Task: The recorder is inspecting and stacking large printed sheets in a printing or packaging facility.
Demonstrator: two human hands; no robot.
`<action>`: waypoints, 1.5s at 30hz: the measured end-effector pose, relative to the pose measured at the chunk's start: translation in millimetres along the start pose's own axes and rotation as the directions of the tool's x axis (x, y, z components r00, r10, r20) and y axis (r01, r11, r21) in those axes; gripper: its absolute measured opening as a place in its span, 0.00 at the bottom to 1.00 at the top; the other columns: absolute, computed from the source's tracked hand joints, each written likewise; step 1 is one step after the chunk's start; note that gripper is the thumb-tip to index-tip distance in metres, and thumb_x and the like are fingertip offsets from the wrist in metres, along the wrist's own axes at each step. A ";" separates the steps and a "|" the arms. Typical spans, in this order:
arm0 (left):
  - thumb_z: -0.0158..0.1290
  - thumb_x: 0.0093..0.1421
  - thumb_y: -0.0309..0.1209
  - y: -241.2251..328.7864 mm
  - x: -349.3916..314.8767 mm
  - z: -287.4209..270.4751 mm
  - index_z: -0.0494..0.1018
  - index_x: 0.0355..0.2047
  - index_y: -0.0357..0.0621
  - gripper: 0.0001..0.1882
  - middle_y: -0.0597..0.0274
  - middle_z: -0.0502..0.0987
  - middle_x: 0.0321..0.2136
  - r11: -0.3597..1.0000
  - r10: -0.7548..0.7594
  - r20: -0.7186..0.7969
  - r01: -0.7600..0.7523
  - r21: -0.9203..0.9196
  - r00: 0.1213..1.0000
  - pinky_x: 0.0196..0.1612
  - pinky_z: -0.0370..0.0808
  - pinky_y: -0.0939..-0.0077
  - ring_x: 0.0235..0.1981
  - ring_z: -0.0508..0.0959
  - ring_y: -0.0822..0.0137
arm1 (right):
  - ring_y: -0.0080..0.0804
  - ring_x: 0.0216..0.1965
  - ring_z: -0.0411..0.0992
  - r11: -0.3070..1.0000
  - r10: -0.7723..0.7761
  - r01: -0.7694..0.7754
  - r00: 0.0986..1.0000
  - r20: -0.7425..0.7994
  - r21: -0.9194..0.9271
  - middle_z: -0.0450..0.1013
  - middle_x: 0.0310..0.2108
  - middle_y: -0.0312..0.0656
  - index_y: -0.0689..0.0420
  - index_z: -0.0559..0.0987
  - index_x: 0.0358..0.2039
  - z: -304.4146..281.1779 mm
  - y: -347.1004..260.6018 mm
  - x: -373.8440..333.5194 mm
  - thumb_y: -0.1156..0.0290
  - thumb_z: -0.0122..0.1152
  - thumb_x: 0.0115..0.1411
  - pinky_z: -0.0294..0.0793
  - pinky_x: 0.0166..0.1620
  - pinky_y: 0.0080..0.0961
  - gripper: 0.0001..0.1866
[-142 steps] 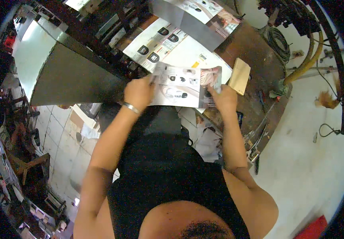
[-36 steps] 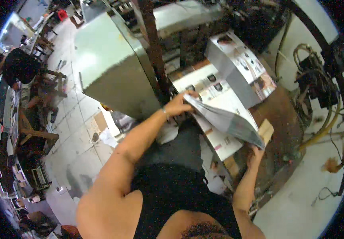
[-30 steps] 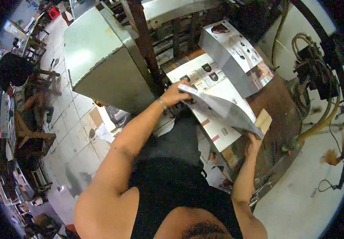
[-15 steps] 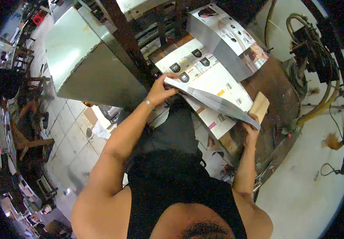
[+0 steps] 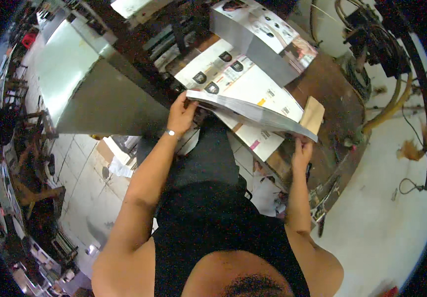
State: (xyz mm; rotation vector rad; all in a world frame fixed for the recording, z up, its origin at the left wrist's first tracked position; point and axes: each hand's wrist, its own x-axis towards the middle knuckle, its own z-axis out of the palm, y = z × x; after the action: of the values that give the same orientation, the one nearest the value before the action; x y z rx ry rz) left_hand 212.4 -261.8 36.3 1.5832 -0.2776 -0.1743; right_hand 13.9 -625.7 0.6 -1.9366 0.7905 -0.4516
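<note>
My left hand (image 5: 181, 116) grips the near left corner of a thin stack of paper sheets (image 5: 254, 115), thumb on one side and fingers on the other. At the opposite end, my right hand (image 5: 301, 148) pinches the corner of the same stack. Held on edge, the stack sags slightly between them and shows its many layered edges. Behind and below it lie white printed sheets (image 5: 253, 86) with dark badges and small colour patches. A tall stack of glossy printed sheets (image 5: 268, 57) stands beyond them. Close to my right hand rests a tan wooden block (image 5: 312, 116).
Everything sits on a worn brown wooden table (image 5: 334, 96). A large grey metal housing (image 5: 119, 99) with a rough edge stands to the left. Hoses and cables (image 5: 396, 104) hang by the white wall on the right. Papers and cardboard (image 5: 117, 153) lie on the tiled floor.
The stack has been turned more upright, showing more of its edge. Both hands still hold its ends. The whole view has shifted, so the table appears further up and left.
</note>
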 end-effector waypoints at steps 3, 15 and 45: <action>0.49 0.58 0.20 -2.3 -5.2 7.5 0.67 0.51 0.39 0.19 0.62 0.74 0.44 0.994 0.054 -0.099 -0.043 0.101 0.994 0.49 0.67 0.80 0.45 0.72 0.72 | 0.33 0.49 0.66 0.999 -0.032 0.032 0.998 -0.049 0.002 0.68 0.49 0.46 0.63 0.66 0.53 3.1 -1.3 -5.8 0.77 0.54 0.56 0.63 0.53 0.28 0.22; 0.42 0.63 0.23 -16.3 -13.4 14.6 0.61 0.57 0.36 0.22 0.54 0.67 0.55 0.961 0.101 -0.127 -0.063 0.270 0.987 0.56 0.61 0.78 0.57 0.66 0.67 | 0.33 0.53 0.65 0.966 -0.178 0.190 0.981 -0.079 0.176 0.68 0.51 0.46 0.63 0.64 0.56 11.7 -21.0 -15.0 0.78 0.51 0.58 0.62 0.55 0.27 0.24; 0.49 0.52 0.47 -50.0 132.3 -4.1 0.77 0.39 0.49 0.21 0.52 0.78 0.38 0.455 -0.512 0.227 0.038 0.890 0.828 0.46 0.72 0.64 0.41 0.77 0.54 | 0.20 0.20 0.66 0.838 0.480 -0.529 0.832 0.280 0.134 0.71 0.22 0.32 0.56 0.75 0.25 4.5 9.4 -9.8 0.71 0.63 0.51 0.66 0.21 0.18 0.05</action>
State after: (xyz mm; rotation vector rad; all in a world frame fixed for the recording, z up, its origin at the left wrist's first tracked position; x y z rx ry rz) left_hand 343.7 -294.6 -5.3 2.6193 -0.5308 -0.8186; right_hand 6.3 -619.1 -9.7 -1.4713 1.0155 0.0261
